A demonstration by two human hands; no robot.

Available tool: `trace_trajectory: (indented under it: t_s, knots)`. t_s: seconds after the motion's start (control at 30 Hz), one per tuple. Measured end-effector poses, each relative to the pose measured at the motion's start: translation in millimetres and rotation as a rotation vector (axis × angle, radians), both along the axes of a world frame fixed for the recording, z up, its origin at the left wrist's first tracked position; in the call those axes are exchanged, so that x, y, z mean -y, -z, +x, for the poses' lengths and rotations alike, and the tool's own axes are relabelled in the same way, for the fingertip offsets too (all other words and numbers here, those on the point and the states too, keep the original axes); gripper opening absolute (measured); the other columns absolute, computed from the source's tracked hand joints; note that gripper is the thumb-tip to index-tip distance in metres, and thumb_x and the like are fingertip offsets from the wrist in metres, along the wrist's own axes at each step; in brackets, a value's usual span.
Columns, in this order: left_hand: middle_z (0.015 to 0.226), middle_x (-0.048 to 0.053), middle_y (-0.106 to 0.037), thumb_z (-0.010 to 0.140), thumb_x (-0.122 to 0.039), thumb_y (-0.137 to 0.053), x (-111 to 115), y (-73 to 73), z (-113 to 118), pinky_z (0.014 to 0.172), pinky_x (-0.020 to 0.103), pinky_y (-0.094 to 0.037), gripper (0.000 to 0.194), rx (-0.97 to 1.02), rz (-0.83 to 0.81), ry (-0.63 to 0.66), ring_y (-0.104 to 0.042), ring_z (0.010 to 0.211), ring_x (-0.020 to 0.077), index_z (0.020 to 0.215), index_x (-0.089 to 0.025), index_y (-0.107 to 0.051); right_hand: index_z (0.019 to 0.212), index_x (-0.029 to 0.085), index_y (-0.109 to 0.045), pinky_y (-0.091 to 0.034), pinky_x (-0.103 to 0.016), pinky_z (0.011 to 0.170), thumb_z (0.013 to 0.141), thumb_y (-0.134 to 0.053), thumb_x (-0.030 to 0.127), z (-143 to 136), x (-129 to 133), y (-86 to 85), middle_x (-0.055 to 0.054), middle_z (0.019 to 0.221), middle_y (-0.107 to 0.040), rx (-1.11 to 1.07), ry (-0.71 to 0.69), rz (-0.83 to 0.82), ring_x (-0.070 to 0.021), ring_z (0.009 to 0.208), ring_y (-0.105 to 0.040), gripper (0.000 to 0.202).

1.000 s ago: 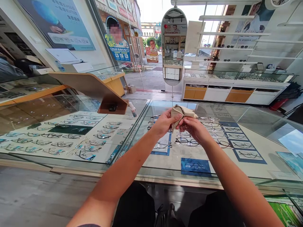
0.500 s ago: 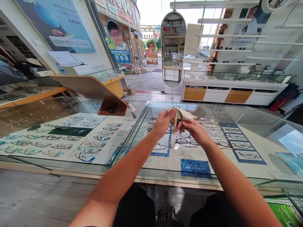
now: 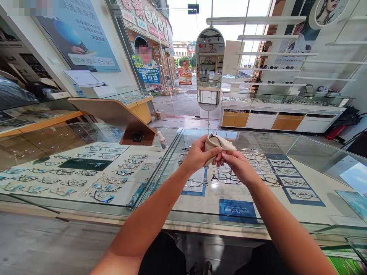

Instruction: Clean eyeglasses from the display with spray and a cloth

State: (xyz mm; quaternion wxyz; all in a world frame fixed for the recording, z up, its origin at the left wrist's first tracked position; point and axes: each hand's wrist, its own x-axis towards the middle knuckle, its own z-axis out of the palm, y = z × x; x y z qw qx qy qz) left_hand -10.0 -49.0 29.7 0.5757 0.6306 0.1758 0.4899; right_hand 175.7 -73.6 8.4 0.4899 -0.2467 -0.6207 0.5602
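Through the head camera I take the blue card (image 3: 237, 211) as my landmark. Both hands are beyond it and slightly to its left, raised over the glass counter (image 3: 200, 206). There they hold a beige cloth (image 3: 211, 143) folded around a thin dark eyeglass frame (image 3: 218, 139); both cloth and frame are well beyond the card.

My left hand (image 3: 197, 154) wraps the cloth from the side, its thumb pressed flat against the near face. I judge that this backs the thin rim and keeps skin off the part it covers. The fingers behind the cloth are hidden, so I cannot tell how they lie.

My right hand (image 3: 239, 164) has thumb and fingers pinched together at the lower edge of the bundle, on what I take to be the frame; the contact is too small to be certain. Two opposed holds probably stop the frame from twisting.

Between the hands and the card, a black-rimmed pair (image 3: 226, 177) lies open in the display, likely laid out that way to show its whole front. The spray bottle (image 3: 162, 140) stands far beyond and left of the card, where neither forearm crosses it
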Motion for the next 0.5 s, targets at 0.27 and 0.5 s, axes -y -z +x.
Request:
trace_trajectory:
  t_s: [0.27,0.5]
  knots:
    - [0.059,-0.001,-0.066,0.094,-0.061,-0.077,-2.5,3.8,1.6,0.044,0.025,-0.048,0.046,0.02,0.011,-0.059,-0.06,0.044,0.0138,0.092,-0.018,-0.061,0.086,0.022,-0.082,-0.045,-0.037,0.082,0.094,-0.073,0.047,0.7,-3.6,4.5,-0.004,0.083,-0.075,0.027,0.023,0.016,-0.021,0.08,-0.062,0.028]
    - [0.08,0.003,-0.073,0.09,-0.058,-0.082,-12.8,8.2,-6.4,0.06,0.027,-0.056,0.05,-0.008,-0.037,-0.066,-0.066,0.062,0.0136,0.109,-0.014,-0.069,0.086,0.022,-0.083,-0.044,-0.037,0.083,0.095,-0.071,0.042,9.3,-9.3,6.0,-0.005,0.087,-0.076,0.02,0.059,-0.012,-0.021,0.081,-0.06,0.025]
